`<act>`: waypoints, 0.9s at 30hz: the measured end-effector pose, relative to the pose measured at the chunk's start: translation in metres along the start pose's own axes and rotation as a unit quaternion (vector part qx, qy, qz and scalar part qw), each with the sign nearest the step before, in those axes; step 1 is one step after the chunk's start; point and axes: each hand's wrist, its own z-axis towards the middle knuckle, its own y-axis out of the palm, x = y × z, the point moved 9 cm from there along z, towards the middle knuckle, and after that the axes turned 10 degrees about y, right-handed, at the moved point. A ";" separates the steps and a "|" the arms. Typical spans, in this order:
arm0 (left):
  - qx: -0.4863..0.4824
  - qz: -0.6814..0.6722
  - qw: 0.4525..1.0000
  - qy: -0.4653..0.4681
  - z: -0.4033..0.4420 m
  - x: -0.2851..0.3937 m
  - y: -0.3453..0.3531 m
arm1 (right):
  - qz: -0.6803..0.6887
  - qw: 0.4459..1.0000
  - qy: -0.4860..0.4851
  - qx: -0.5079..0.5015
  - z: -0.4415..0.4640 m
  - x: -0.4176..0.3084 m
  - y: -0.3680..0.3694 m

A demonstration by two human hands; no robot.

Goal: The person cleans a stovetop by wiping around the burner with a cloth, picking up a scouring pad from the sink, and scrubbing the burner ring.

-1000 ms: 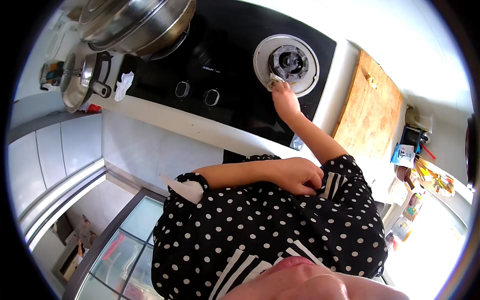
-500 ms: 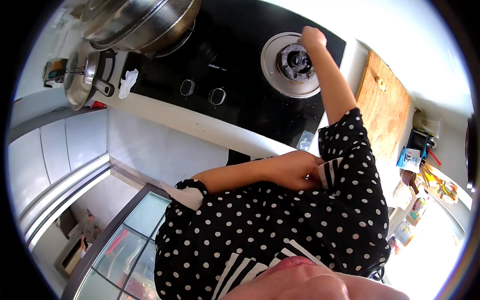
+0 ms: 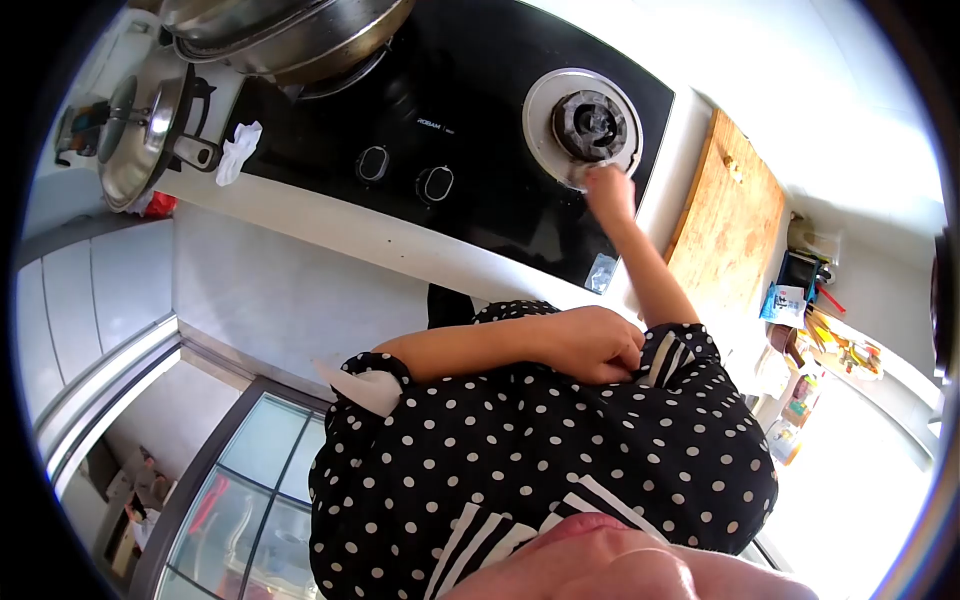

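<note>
My right hand (image 3: 608,192) is closed at the near right edge of the metal burner ring (image 3: 537,140). Under its fingers shows a small pale wad (image 3: 580,176), blurred, its kind unclear. The ring surrounds a dark burner head (image 3: 590,126) on the black glass gas stove (image 3: 470,60). Across my body, my left hand (image 3: 598,345) is closed on the striped cuff of my right sleeve (image 3: 668,358); its fingertips are partly hidden.
A large steel pot (image 3: 300,45) stands on the left burner. Left of the stove are a lidded pan (image 3: 150,130) and a crumpled white tissue (image 3: 238,153). Two knobs (image 3: 373,164) sit near the front. A clear packet (image 3: 600,272) lies at the front right corner, a wooden board (image 3: 730,210) beyond.
My right hand has moved from the far right side of the burner ring round to its near edge. My left hand stays at the sleeve cuff. The view has shifted slightly.
</note>
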 end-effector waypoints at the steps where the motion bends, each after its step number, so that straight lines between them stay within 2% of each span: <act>1: -0.004 -0.002 1.000 -0.001 -0.001 -0.001 0.000 | 0.005 1.000 -0.029 0.003 -0.004 -0.026 -0.003; 2: -0.007 -0.004 1.000 -0.003 -0.002 -0.002 0.000 | 0.010 0.998 -0.058 0.005 -0.009 -0.049 -0.003; 4: 0.000 -0.013 1.000 -0.002 -0.003 -0.005 0.002 | 0.031 0.998 -0.037 0.042 0.011 -0.072 0.011; 6: -0.005 -0.001 1.000 -0.011 -0.004 -0.009 0.002 | 0.043 0.993 -0.073 0.087 0.030 -0.101 0.006; 8: -0.023 0.025 0.999 -0.026 -0.003 -0.013 0.003 | -0.009 0.993 -0.077 0.088 0.044 -0.124 -0.013; 9: 0.009 0.006 0.999 -0.031 -0.001 -0.011 -0.003 | 0.020 0.991 -0.081 0.103 0.044 -0.121 -0.011; 12: 0.024 -0.032 0.999 -0.016 0.003 -0.011 -0.001 | 0.082 0.982 -0.116 0.127 0.031 -0.107 0.001; 14: -0.016 -0.032 0.999 -0.026 0.010 -0.018 0.009 | 0.087 0.974 -0.177 0.113 -0.011 -0.088 -0.002; 17: -0.048 -0.019 0.998 -0.022 0.022 -0.023 0.018 | 0.092 0.964 -0.205 0.141 -0.043 -0.033 -0.016; 20: -0.060 -0.003 0.998 -0.014 0.034 -0.029 0.027 | 0.053 0.970 -0.187 0.147 -0.022 0.028 -0.015; 21: -0.067 0.003 0.998 -0.017 0.038 -0.032 0.031 | 0.011 0.985 -0.134 0.110 -0.006 0.043 -0.018; 22: -0.072 0.008 0.997 -0.020 0.041 -0.035 0.035 | 0.057 0.973 -0.164 0.149 0.006 0.054 -0.028; 27: -0.087 0.006 0.996 -0.032 0.046 -0.040 0.042 | -0.010 0.988 -0.073 0.137 0.018 0.065 -0.021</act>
